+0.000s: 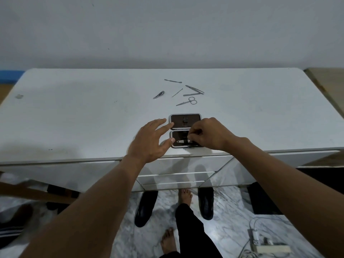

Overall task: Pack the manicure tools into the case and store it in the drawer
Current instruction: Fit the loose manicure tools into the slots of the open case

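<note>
The case (185,130) lies open and flat near the front edge of the white bench (74,112), its two dark-lined halves one behind the other. In the near half a clipper (183,141) lies crosswise. The right hand (206,134) is bent over that half, its fingers (193,134) pinched together at the clipper's right end; whether they actually grip it cannot be told. The left hand (149,141) is spread and released, fingertips touching the case's left edge, thumb at the near half's rim.

Further back on the bench the other tools lie loose and apart: scissors (187,101) nearest the case, a second clipper (159,94) to the left, a thin pick (177,92), tweezers (194,89) crossing a file (191,94), and a pusher (173,81) farthest back.

Below the bench front sit closed drawers (175,176). On the marble floor (229,229) are bare feet and two black shoes (145,208).
</note>
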`<control>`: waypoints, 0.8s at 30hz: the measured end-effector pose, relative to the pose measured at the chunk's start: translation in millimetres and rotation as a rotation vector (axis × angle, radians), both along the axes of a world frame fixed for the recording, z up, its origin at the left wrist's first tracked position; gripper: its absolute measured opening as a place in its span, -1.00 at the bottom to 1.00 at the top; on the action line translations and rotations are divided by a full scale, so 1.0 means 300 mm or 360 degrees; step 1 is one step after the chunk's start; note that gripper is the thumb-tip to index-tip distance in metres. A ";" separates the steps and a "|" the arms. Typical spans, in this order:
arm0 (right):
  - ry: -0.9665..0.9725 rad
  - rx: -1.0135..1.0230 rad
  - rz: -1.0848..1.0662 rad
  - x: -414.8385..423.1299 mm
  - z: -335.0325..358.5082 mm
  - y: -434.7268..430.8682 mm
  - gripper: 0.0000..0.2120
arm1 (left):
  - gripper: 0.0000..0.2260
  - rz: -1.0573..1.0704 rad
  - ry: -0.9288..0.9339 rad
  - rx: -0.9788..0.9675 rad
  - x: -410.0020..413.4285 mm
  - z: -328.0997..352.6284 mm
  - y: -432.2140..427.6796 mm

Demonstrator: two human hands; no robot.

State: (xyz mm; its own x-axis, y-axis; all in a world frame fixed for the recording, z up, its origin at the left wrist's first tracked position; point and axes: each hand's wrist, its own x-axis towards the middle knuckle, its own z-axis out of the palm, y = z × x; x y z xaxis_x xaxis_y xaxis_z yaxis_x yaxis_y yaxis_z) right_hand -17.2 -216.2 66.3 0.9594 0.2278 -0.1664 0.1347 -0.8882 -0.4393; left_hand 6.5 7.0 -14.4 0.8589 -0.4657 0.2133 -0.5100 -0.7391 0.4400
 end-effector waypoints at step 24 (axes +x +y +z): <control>-0.0161 -0.0308 0.0213 0.618 -0.067 0.223 -0.74 | -0.58 0.0012 -0.0043 -0.0111 0.006 0.008 -0.010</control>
